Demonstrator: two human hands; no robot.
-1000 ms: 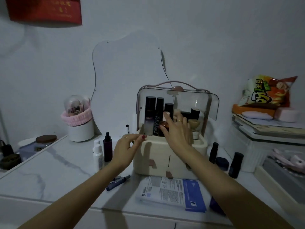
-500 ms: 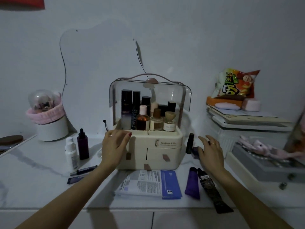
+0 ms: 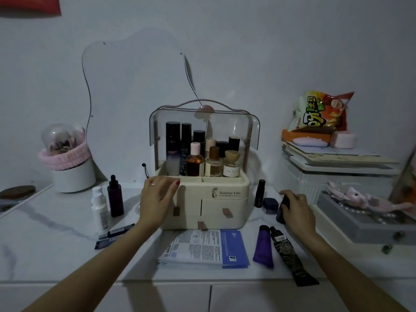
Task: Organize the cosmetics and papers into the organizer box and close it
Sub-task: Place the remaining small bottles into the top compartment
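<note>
The cream plastic organizer box [image 3: 203, 203] stands mid-table, clear lid raised, bottles filling its far row; papers [image 3: 203, 248] and tubes lie loose on its near side. Left hand [image 3: 157, 200] rests spread on its left corner; right hand [image 3: 296, 209] pinches a dark bottle [image 3: 282, 210]

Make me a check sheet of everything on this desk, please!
Surface: white marbled countertop.
Job's things: cream plastic organizer box, clear lid up, bottles inside; blue-and-white paper packets in front; purple tube and black tube lying at right.
Clutter: white bottle, dark dropper bottle, orange snack bag.
Hands: left hand rests on box corner; right hand grips small dark bottle.
Cables: thin wire hanging by mirror.
Surroundings: grey wall.
</note>
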